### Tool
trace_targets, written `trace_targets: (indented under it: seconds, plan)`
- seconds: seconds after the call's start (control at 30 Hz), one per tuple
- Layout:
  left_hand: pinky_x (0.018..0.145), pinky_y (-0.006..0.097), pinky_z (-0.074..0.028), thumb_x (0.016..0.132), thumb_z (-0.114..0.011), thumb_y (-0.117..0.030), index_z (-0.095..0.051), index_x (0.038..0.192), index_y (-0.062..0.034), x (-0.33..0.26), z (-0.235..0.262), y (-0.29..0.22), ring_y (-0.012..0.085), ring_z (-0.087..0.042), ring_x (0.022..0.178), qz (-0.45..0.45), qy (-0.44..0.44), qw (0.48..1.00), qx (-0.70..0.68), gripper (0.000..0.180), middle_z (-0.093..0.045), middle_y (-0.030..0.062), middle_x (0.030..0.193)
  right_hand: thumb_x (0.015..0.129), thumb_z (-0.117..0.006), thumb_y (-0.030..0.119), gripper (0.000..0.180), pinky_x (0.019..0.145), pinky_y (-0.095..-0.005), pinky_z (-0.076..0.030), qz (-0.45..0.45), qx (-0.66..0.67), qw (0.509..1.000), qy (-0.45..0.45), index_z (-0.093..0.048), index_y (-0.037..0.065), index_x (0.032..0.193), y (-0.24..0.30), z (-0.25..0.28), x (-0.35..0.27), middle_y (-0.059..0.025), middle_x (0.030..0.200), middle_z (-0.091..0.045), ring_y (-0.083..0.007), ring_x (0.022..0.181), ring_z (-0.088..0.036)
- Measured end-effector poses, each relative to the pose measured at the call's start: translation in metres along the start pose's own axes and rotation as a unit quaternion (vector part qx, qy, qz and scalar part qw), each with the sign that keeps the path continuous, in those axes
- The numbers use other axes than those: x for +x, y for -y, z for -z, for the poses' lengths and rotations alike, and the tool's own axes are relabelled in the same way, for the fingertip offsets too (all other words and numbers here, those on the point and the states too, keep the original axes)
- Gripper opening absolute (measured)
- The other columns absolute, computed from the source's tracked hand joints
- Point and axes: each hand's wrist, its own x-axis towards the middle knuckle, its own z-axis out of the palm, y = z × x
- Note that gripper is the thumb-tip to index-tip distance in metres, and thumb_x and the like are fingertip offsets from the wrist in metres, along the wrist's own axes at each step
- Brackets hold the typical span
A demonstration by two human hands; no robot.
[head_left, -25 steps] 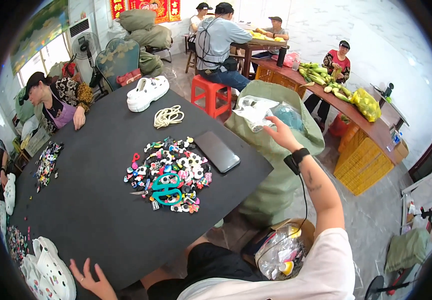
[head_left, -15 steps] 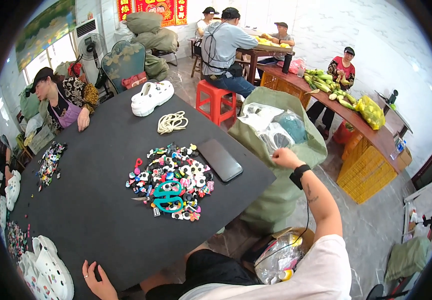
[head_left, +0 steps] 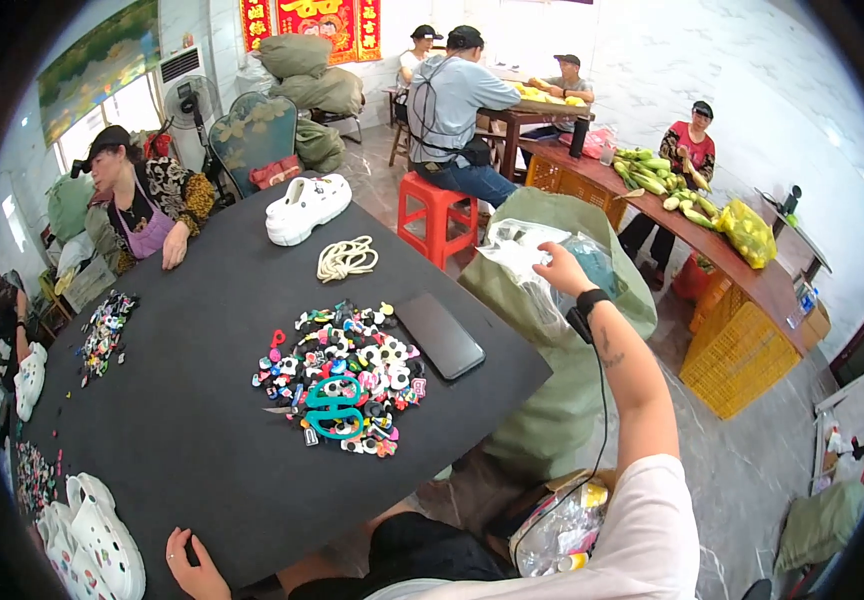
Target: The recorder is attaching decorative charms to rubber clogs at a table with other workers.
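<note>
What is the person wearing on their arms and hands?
Both hands are bare, with no gloves. The right hand has a black band like a watch at the wrist, a thin black cable trailing from it, and a small dark marking on the forearm. A white short sleeve covers the shoulder. The left hand wears nothing visible.

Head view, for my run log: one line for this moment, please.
right hand: gripping plastic bag in green sack | left hand: resting on black table edge | scissors: on charm pile

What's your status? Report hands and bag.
Right hand gripping clear plastic bag in the big green sack. Left hand resting on black table edge. Nothing blocking.
</note>
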Motion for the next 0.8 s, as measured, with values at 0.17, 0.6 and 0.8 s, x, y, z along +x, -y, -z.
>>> trace_targets:
  seconds: [0.17, 0.6, 0.8]
  plan:
    - [0.097, 0.041, -0.049, 0.095, -0.066, -0.017, -0.074, 0.104, -0.0018, -0.001, -0.003, 0.005, 0.0333, -0.065, 0.108, 0.002, -0.009, 1.0, 0.003, 0.02, -0.071, 0.0156, 0.116, 0.079, -0.078, 0.03, 0.088, 0.114, -0.0416, -0.038, -0.003, -0.086, 0.991, 0.107, -0.035, 0.0, 0.149, -0.004, -0.031, 0.052, -0.0273, 0.145, -0.049, -0.0388, 0.137, -0.046]
    - [0.097, 0.041, -0.05, 0.094, -0.066, -0.016, -0.073, 0.103, -0.0014, -0.004, -0.003, 0.01, 0.0333, -0.066, 0.106, 0.005, -0.015, 1.0, -0.002, 0.018, -0.072, 0.0149, 0.112, 0.087, -0.068, 0.047, 0.039, 0.081, -0.0493, -0.053, -0.068, -0.155, 0.985, -0.031, -0.069, 0.008, 0.084, -0.025, -0.033, 0.048, -0.0187, 0.092, -0.072, -0.0395, 0.093, -0.068]
    - [0.099, 0.042, -0.046, 0.093, -0.066, -0.011, -0.072, 0.109, -0.0051, -0.01, -0.03, 0.055, 0.0335, -0.06, 0.116, 0.057, 0.022, 0.998, 0.007, 0.018, -0.066, 0.0157, 0.124, 0.089, -0.065, 0.035, 0.026, 0.08, -0.0518, -0.051, -0.066, -0.113, 0.97, -0.206, -0.068, 0.008, 0.09, 0.006, 0.021, 0.044, -0.0186, 0.097, -0.069, -0.0404, 0.097, -0.066]
